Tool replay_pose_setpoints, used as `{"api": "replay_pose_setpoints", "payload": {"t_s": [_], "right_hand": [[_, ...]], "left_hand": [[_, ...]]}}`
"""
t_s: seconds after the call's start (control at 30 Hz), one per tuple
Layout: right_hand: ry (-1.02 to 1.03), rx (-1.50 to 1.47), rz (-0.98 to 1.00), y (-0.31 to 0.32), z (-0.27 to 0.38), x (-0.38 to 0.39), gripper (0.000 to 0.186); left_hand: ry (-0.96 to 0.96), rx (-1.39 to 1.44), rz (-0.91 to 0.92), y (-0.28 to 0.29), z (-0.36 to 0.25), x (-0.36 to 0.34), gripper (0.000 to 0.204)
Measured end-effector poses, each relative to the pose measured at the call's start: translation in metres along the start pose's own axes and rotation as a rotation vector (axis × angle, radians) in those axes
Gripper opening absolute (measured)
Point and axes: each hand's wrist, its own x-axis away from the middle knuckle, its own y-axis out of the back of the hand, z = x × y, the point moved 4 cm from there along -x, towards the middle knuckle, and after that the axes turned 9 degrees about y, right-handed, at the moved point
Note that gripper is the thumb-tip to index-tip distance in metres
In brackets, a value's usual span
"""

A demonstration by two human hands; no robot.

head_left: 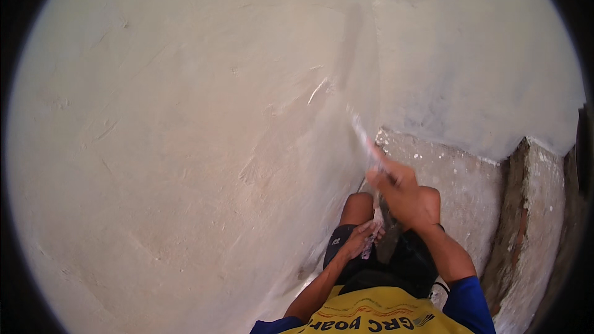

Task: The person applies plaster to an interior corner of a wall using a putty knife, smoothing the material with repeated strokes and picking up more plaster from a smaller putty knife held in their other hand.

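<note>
My right hand (405, 195) is raised by the wall, its fingers closed round a thin, pale-bladed putty knife (357, 125). Motion smears the blade, which points up and left toward the plastered wall (185, 117); whether it touches cannot be told. Lower, in front of my lap, my left hand (360, 239) is closed on a second putty knife (369, 248) with a speckled, putty-stained handle. Its upper part is partly hidden beneath my right hand. Fresh ridges of putty (318, 91) and a darker, damp-looking patch show on the wall above the raised blade.
A corner runs upward where a second plastered wall (476, 55) meets the first. Along the right, a concrete ledge (448, 161) spotted with white drips leads to rough, worn steps (526, 222). My bent knees (357, 209) are close to the wall.
</note>
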Motion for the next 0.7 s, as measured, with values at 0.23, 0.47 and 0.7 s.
{"api": "replay_pose_setpoints", "payload": {"t_s": [0.23,0.47,0.7], "right_hand": [[-0.167,-0.092,-0.033,0.000,0.042,-0.054,0.056],[0.040,0.142,0.183,-0.038,0.107,-0.004,0.062],[-0.085,0.041,0.053,0.006,0.063,-0.032,0.060]], "left_hand": [[-0.046,0.025,0.019,0.005,0.003,0.002,0.038],[-0.010,0.068,-0.036,0.012,0.014,0.000,0.034],[-0.024,0.040,-0.006,0.005,0.005,0.005,0.037]]}}
